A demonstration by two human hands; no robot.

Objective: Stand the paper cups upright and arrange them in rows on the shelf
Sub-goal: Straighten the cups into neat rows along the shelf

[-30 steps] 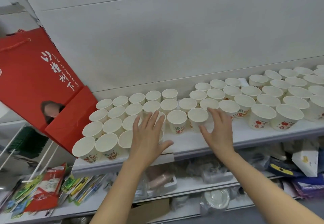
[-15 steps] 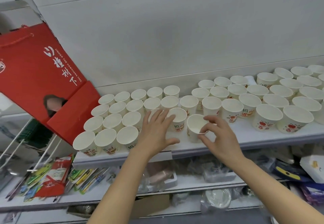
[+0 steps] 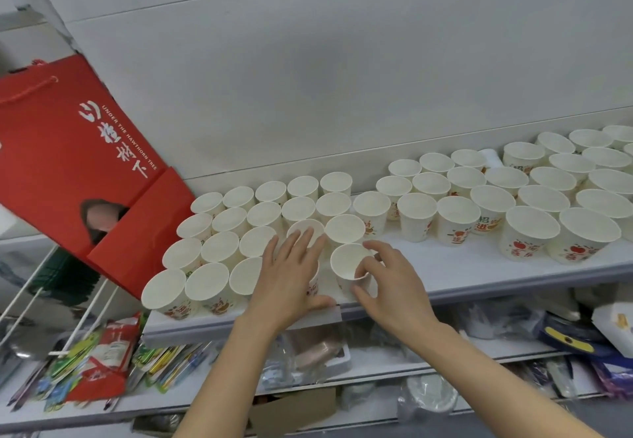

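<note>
Several white paper cups with red and orange print stand upright on the white shelf (image 3: 462, 269). The left block of cups (image 3: 219, 249) is packed in tight rows; a looser group of cups (image 3: 513, 198) spreads to the right. My right hand (image 3: 387, 283) grips one upright cup (image 3: 347, 261) by its rim and side near the shelf's front edge. My left hand (image 3: 291, 273) lies flat with spread fingers over a front-row cup (image 3: 313, 283) in the left block; most of that cup is hidden.
A red paper gift bag (image 3: 68, 170) leans against the wall left of the cups. Below the shelf, a lower shelf (image 3: 376, 359) holds packets, plastic bags and a cardboard box. A grey wall rises behind the cups.
My right hand has taken one cup from the row and pulled it toward the front edge, next to the left block. My left hand has stayed on the left block's front cups.
</note>
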